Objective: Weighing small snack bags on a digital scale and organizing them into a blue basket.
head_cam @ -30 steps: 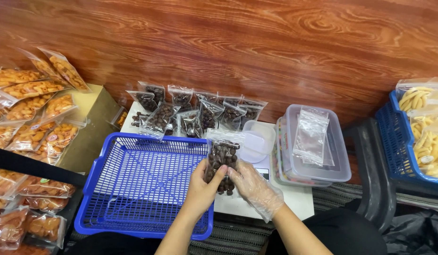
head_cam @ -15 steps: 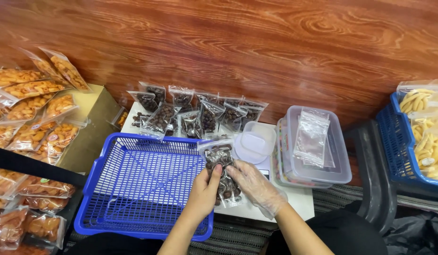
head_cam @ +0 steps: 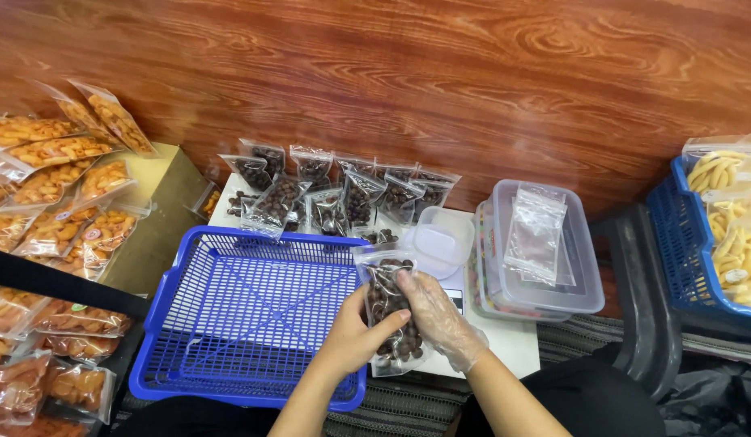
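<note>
So from my feed here, both hands are clamped on one clear zip pouch of dark brown round snacks [head_cam: 391, 320], held upright just off the right edge of the empty blue basket [head_cam: 254, 316]. My bare left hand [head_cam: 355, 336] pinches its lower half from the side, probably to steady the weight, while my right hand [head_cam: 436, 320], in a thin plastic glove, presses fingers across the front, looks like it's flattening the contents. More filled pouches [head_cam: 335, 198] lean in a row by the wood wall, and a stack of lidded clear tubs [head_cam: 545, 259] with empty bags on top sits just right, within easy reach.
</note>
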